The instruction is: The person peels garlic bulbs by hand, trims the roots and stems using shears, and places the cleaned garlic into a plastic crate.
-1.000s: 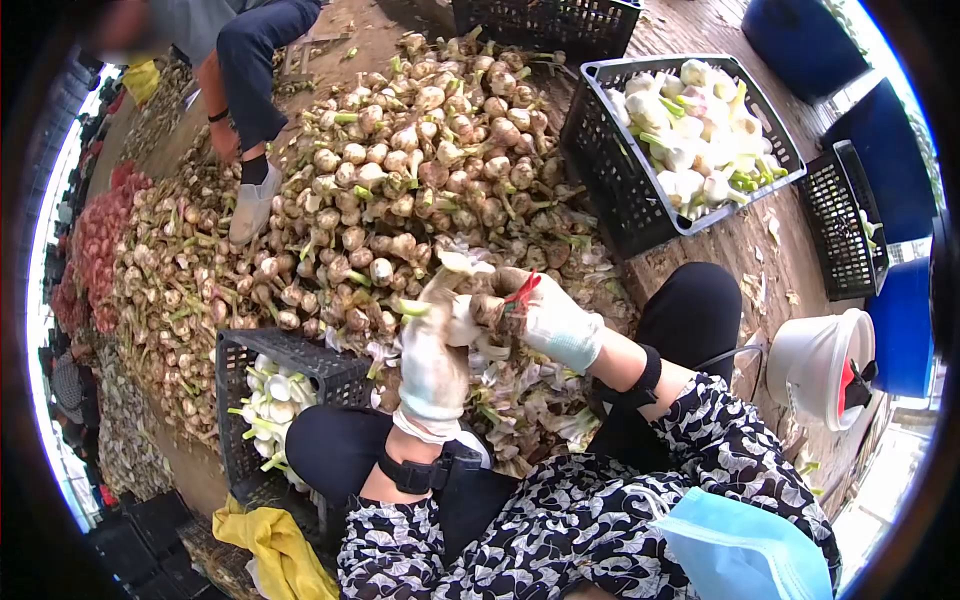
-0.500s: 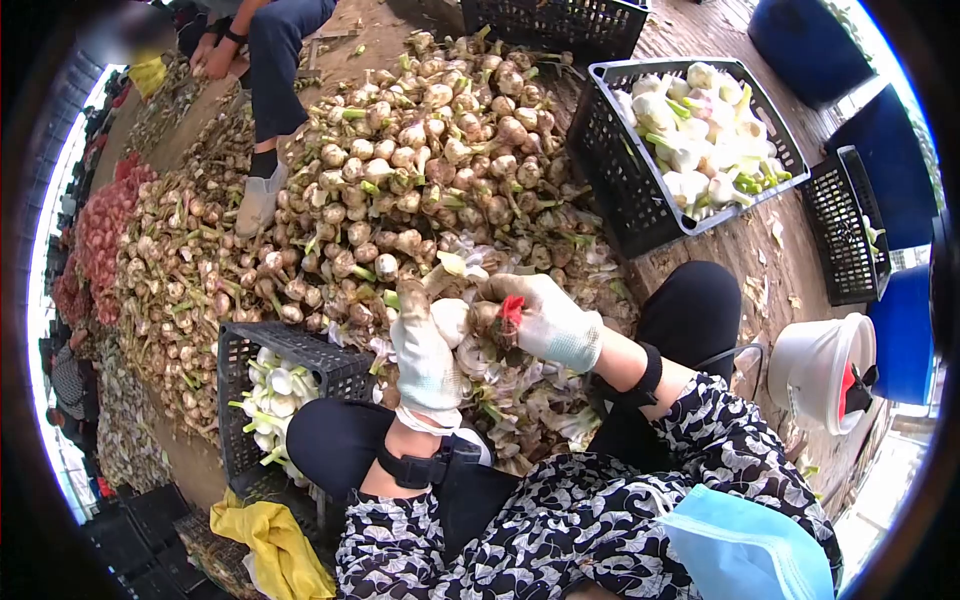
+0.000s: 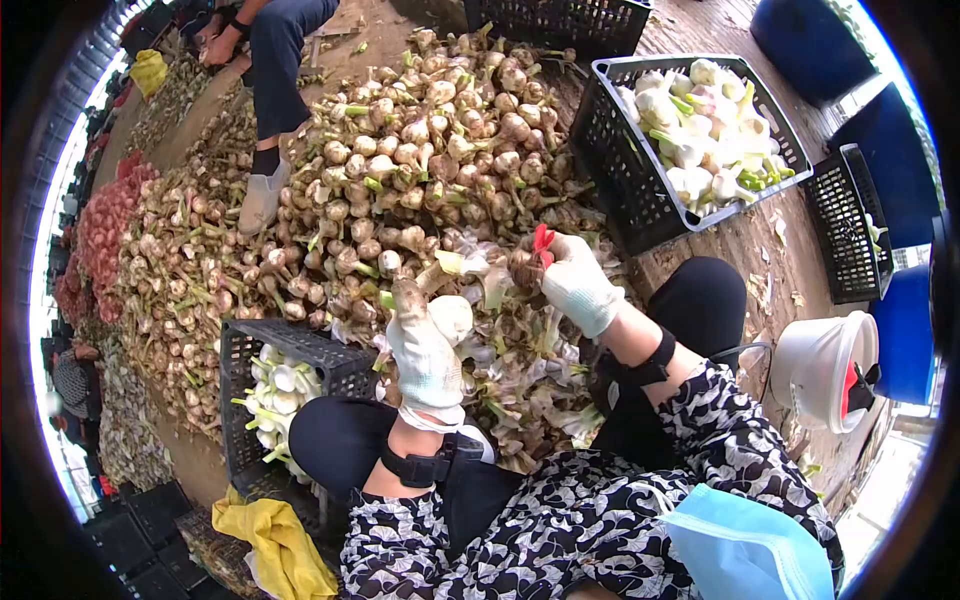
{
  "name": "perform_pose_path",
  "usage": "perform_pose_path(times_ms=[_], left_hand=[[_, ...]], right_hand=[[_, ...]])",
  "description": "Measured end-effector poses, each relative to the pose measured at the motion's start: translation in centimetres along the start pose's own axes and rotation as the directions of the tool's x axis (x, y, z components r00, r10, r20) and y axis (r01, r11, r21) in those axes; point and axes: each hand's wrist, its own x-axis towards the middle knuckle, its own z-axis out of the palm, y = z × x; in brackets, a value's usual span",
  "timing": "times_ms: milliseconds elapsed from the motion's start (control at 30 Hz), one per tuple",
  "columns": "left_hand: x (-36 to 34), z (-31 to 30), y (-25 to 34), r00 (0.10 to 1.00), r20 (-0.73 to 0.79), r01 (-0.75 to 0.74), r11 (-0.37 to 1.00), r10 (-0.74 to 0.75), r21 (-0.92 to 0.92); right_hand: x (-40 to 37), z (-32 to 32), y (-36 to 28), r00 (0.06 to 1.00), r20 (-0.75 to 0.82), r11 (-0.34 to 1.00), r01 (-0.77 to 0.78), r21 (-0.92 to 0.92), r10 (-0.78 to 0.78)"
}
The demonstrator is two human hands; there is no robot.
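Just left of the frame's centre, the left hand [image 3: 425, 358] is holding a white bulb [image 3: 454, 317], its gloved fingers clamping around it. The bulb is sitting at that hand's right side, facing the right hand [image 3: 580, 287]; a green stem tip [image 3: 387, 300] is showing on the opposite side, so the long axis is seemingly running crosswise. The right hand is hovering up and right of the bulb, apart from it, a red strip [image 3: 543, 243] showing near its fingertips; whether those are pinching anything, I cannot tell. Husks [image 3: 535, 385] are lying beneath.
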Motion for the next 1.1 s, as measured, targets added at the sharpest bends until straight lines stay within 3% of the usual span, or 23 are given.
perform_pose_path(times_ms=[33, 100, 133, 167, 233, 267, 300, 367, 400, 500, 567, 600, 633, 667, 700, 767, 833, 900, 933, 967, 1033, 1067, 1100], left_hand=[[0.3, -0.4, -0.1, 1.0, 0.0, -0.003, 1.0, 0.003, -0.002], [0.8, -1.5, -0.7, 0.996, 0.093, 0.008, 0.999, -0.012, 0.045], [0.6, -1.6, -0.6, 0.994, 0.101, -0.042, 0.989, 0.028, 0.139], [0.1, -1.2, -0.6, 0.995, 0.1, -0.037, 0.989, 0.023, 0.143], [-0.7, -0.3, -0.3, 0.964, 0.186, -0.221, 0.96, 0.189, 0.169], [-1.0, -0.9, 0.4, 0.968, 0.218, -0.18, 0.949, 0.123, 0.26], [-0.9, -0.7, 0.3, 0.968, 0.218, -0.181, 0.949, 0.125, 0.258], [-0.8, -0.2, 0.0, 0.996, 0.031, -0.09, 0.966, 0.085, 0.241], [-1.4, 0.3, 0.6, 0.998, 0.034, -0.056, 0.982, 0.05, 0.178], [-1.1, -0.5, 1.0, 0.992, 0.117, -0.045, 0.997, 0.037, 0.06], [-0.8, -0.4, 0.8, 0.999, 0.019, 0.026, 0.999, -0.027, 0.042], [-0.4, -0.7, 0.2, 1.0, 0.004, -0.019, 0.999, 0.019, 0.044], [-0.1, -1.0, -0.3, 0.998, -0.012, -0.064, 0.997, 0.064, 0.046], [0.0, -1.2, -0.4, 0.988, 0.032, -0.155, 0.988, 0.154, 0.028], [0.0, -1.6, -0.4, 0.987, 0.031, -0.156, 0.987, 0.155, 0.026], [0.1, -2.2, -0.6, 0.944, 0.188, -0.294, 0.949, 0.269, 0.117], [0.4, -2.3, -1.1, 0.957, 0.138, -0.268, 0.959, 0.254, 0.089], [-0.6, -1.8, 0.5, 0.981, 0.192, 0.022, 0.991, 0.005, -0.135], [-0.4, -1.9, 0.3, 0.991, 0.131, -0.022, 0.998, 0.03, -0.061], [-0.3, -2.1, 0.0, 0.991, 0.131, -0.024, 0.998, 0.032, -0.061], [0.1, -2.6, -0.2, 0.953, 0.299, 0.005, 0.987, 0.043, -0.16], [0.3, -2.5, -0.2, 0.978, 0.207, 0.068, 0.978, -0.026, -0.199], [0.2, -2.5, 0.0, 0.978, 0.207, 0.069, 0.978, -0.028, -0.198]], right_hand=[[0.2, -0.3, 0.1, 0.997, 0.061, 0.997, -0.045, 0.067, 0.041], [-1.5, 0.6, -1.8, 0.964, 0.261, 0.877, 0.087, -0.473, 0.045], [-0.9, -1.1, 2.7, 0.938, 0.334, 0.981, -0.032, -0.193, 0.096], [-0.8, 1.0, 2.2, 0.962, 0.262, 0.946, 0.15, -0.287, -0.073], [-1.6, 2.6, -0.1, 0.89, 0.373, 0.894, 0.37, -0.252, -0.263], [-2.0, 3.0, -0.6, 0.955, 0.288, 0.961, 0.147, -0.236, -0.075], [-2.2, 3.1, -1.2, 0.954, 0.289, 0.96, 0.149, -0.238, -0.076], [-2.6, 3.1, -1.9, 0.943, 0.315, 0.959, 0.182, -0.219, -0.107], [-2.5, 2.9, -1.7, 0.926, 0.34, 0.919, 0.267, -0.29, -0.162], [-2.1, 2.1, -1.3, 0.902, 0.403, 0.883, 0.311, -0.351, -0.157], [-2.1, 2.0, -1.4, 0.889, 0.428, 0.914, 0.299, -0.273, -0.163], [-2.3, 1.9, -1.6, 0.905, 0.425, 0.997, 0.018, -0.069, 0.013], [-2.5, 1.9, -1.8, 0.869, 0.459, 0.953, -0.273, 0.134, 0.184], [-2.5, 2.2, -2.1, 0.93, 0.366, 0.999, -0.047, 0.019, 0.036], [-2.6, 2.4, -2.1, 0.929, 0.367, 0.999, -0.047, 0.018, 0.037], [-2.9, 2.9, -1.7, 0.901, 0.427, 0.993, -0.032, -0.11, 0.077], [-3.1, 3.3, -0.4, 0.91, 0.413, 0.989, 0.026, -0.145, 0.036], [-3.3, 3.5, -1.1, 0.939, 0.341, 0.998, 0.056, -0.015, -0.047], [-3.2, 3.4, -1.6, 0.943, 0.32, 0.992, -0.112, 0.062, 0.087], [-2.9, 3.6, -2.0, 0.961, 0.244, 0.988, -0.147, 0.048, 0.131], [-2.1, 2.6, -0.3, 0.98, 0.198, 0.999, -0.011, -0.03, 0.017], [-2.5, 2.7, -1.2, 0.981, 0.195, 1.0, -0.011, -0.028, 0.016], [-3.3, 3.0, -3.0, 0.971, 0.223, 0.984, -0.119, 0.131, 0.087]])
